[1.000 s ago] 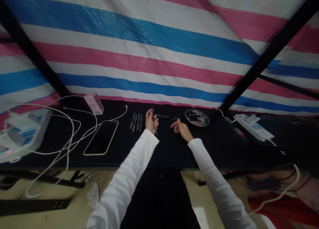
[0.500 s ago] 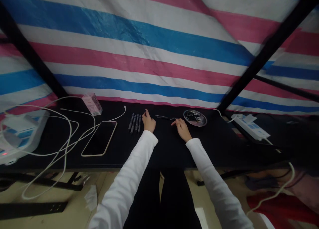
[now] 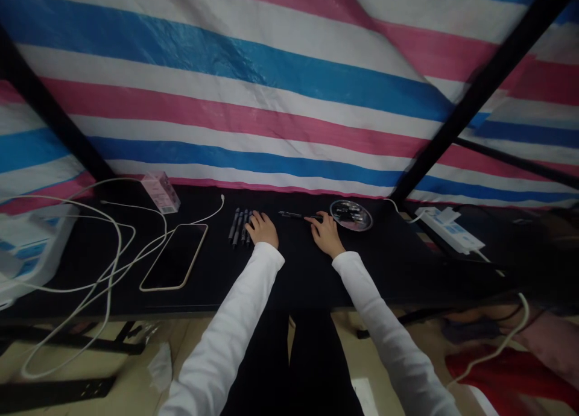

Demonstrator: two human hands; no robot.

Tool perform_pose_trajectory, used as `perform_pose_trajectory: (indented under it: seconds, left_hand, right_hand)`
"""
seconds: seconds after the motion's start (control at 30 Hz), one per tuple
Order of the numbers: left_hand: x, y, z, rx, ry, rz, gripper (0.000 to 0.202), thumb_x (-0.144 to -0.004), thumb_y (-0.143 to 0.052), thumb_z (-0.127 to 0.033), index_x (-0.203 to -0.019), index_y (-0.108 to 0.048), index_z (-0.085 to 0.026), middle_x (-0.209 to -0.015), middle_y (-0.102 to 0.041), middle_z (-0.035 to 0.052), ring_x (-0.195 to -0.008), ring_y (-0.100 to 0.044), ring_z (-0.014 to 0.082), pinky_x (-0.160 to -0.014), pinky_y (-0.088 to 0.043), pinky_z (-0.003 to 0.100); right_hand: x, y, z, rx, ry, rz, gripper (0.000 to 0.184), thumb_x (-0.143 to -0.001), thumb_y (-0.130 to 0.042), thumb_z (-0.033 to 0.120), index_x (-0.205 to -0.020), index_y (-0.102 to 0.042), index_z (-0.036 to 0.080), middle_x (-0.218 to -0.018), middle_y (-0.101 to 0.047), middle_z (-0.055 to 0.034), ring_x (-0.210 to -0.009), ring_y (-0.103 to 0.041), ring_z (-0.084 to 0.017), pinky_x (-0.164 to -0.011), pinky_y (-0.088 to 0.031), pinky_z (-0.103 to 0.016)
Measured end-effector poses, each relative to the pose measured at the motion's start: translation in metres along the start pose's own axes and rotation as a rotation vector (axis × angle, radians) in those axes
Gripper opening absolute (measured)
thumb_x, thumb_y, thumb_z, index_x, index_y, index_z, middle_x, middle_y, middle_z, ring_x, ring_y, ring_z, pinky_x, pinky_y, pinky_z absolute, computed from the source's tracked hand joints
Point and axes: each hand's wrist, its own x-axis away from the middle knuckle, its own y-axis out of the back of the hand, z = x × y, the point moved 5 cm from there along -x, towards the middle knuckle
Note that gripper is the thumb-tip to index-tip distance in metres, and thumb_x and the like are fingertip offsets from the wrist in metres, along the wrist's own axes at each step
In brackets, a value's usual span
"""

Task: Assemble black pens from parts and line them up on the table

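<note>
Several dark pens (image 3: 236, 228) lie side by side on the black table, left of centre. My left hand (image 3: 263, 229) rests palm down at the right edge of this row, fingers spread and covering part of the rightmost pens. A single black pen (image 3: 291, 214) lies crosswise between my hands. The thumb and fingers of my right hand (image 3: 328, 235) are closed around its right end, which they partly hide. Just beyond that hand is a round, shiny dish (image 3: 365, 223) with small dark and silvery parts in it.
A phone (image 3: 175, 257) lies to the left among loose white cables (image 3: 116, 223). Behind it stands a small pink box (image 3: 161, 193). White power strips sit at the far left (image 3: 34, 247) and right (image 3: 450, 230). A striped sheet (image 3: 253, 114) and black frame bars (image 3: 452, 120) border the table.
My left hand has moved left and down onto the pens, its fingers spreading. My right hand has shifted slightly onto the single pen's end. The camera view has moved a little.
</note>
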Motion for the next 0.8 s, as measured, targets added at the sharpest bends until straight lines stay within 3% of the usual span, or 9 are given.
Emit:
perform_pose_trajectory:
  seconds: [0.2, 0.3, 0.43, 0.57, 0.8]
  left_hand:
    - [0.000, 0.006, -0.009, -0.047, -0.096, 0.007, 0.050, -0.073, -0.037, -0.001, -0.122, -0.047, -0.009, -0.141, -0.029, 0.0207, -0.128, -0.026, 0.0342, -0.099, -0.022, 0.053]
    - [0.002, 0.000, -0.024, 0.012, -0.319, 0.055, 0.051, -0.071, -0.041, 0.000, -0.120, -0.047, -0.015, -0.134, -0.039, 0.0155, -0.120, -0.037, 0.0284, -0.095, -0.030, 0.044]
    - [0.009, -0.015, -0.039, -0.003, -0.569, 0.154, 0.036, -0.081, -0.039, -0.010, -0.115, -0.050, -0.017, -0.115, -0.052, 0.0116, -0.105, -0.047, 0.0239, -0.087, -0.036, 0.038]
    - [0.005, -0.021, -0.035, -0.074, -0.528, 0.149, 0.027, -0.087, -0.038, -0.020, -0.110, -0.052, -0.018, -0.108, -0.054, 0.0091, -0.099, -0.048, 0.0223, -0.083, -0.038, 0.036]
    - [-0.001, -0.020, -0.031, -0.025, -0.512, 0.163, 0.017, -0.087, -0.043, -0.026, -0.093, -0.058, -0.021, -0.099, -0.055, 0.0059, -0.093, -0.048, 0.0200, -0.079, -0.037, 0.032]
  right_hand:
    - [-0.008, -0.004, -0.001, 0.007, 0.020, 0.034, 0.029, -0.087, -0.040, 0.027, -0.109, -0.059, 0.024, -0.112, -0.047, -0.0108, -0.099, -0.043, -0.025, -0.085, -0.036, -0.039]
    - [-0.009, -0.005, -0.002, -0.001, 0.023, 0.036, 0.025, -0.085, -0.044, 0.029, -0.105, -0.059, 0.022, -0.108, -0.048, -0.0104, -0.096, -0.044, -0.024, -0.084, -0.036, -0.038]
    - [-0.008, -0.005, -0.004, 0.000, 0.002, 0.030, 0.024, -0.084, -0.047, 0.032, -0.103, -0.059, 0.024, -0.106, -0.049, -0.0088, -0.095, -0.044, -0.023, -0.084, -0.035, -0.037]
    - [-0.007, -0.006, -0.007, -0.032, -0.031, 0.018, 0.017, -0.085, -0.048, 0.032, -0.092, -0.061, 0.023, -0.100, -0.051, -0.0069, -0.094, -0.044, -0.022, -0.086, -0.033, -0.037]
    - [-0.007, -0.009, -0.009, -0.030, -0.033, 0.051, 0.015, -0.086, -0.046, 0.024, -0.089, -0.059, 0.021, -0.095, -0.054, -0.0069, -0.093, -0.044, -0.022, -0.082, -0.031, -0.035]
